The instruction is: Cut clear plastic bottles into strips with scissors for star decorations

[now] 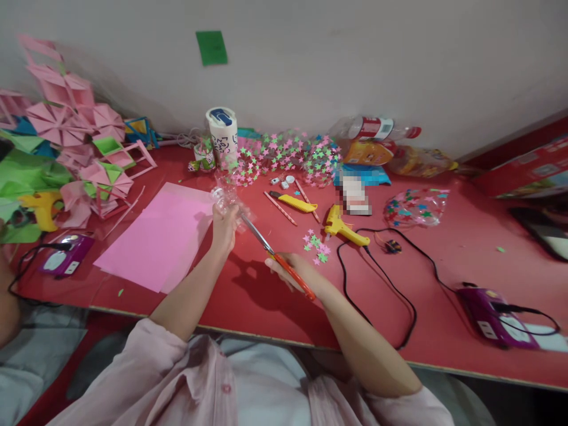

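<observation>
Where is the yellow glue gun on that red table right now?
In the head view, the yellow glue gun lies on the red table, right of the right hand holding the scissors, beside loose paper stars.

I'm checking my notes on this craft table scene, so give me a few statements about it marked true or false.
1. The right hand holds orange-handled scissors. True.
2. The left hand holds a pencil. False: it holds a clear plastic piece.
3. A pink paper sheet lies flat on the red table. True.
4. The yellow glue gun is in the right hand. False: it lies on the table.
5. The scissor blades point toward the plastic piece. True.
</observation>
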### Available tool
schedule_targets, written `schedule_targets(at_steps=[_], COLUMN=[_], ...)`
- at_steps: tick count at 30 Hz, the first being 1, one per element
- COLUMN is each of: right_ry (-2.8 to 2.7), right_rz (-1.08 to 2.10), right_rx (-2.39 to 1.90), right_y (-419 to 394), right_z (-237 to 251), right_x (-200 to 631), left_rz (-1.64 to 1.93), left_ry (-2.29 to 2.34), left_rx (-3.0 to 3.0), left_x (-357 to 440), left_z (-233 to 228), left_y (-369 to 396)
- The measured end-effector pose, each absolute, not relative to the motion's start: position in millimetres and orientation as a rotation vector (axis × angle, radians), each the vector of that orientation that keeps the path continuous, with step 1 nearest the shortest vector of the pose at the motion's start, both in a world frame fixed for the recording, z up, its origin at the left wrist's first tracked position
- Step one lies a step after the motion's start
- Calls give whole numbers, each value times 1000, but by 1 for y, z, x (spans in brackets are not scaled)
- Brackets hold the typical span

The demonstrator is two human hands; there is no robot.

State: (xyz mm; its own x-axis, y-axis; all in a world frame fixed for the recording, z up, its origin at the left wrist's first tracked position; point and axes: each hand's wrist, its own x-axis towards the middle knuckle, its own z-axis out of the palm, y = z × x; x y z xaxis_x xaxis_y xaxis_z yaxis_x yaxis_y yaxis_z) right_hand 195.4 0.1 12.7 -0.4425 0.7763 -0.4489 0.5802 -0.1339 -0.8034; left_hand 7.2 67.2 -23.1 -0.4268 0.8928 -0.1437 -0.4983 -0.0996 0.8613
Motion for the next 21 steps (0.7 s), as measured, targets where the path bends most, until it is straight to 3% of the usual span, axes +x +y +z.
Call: schedule_targets(at_steps=[21], right_ry=[-1928], right_rz=[1590], right_rx=[-1590], right_y=[0], right_z=[18], right_x=[193], left_rz=[1774], left_ry=[1153], left_rx=[635], left_x=[6], left_z=[-32], left_y=[69])
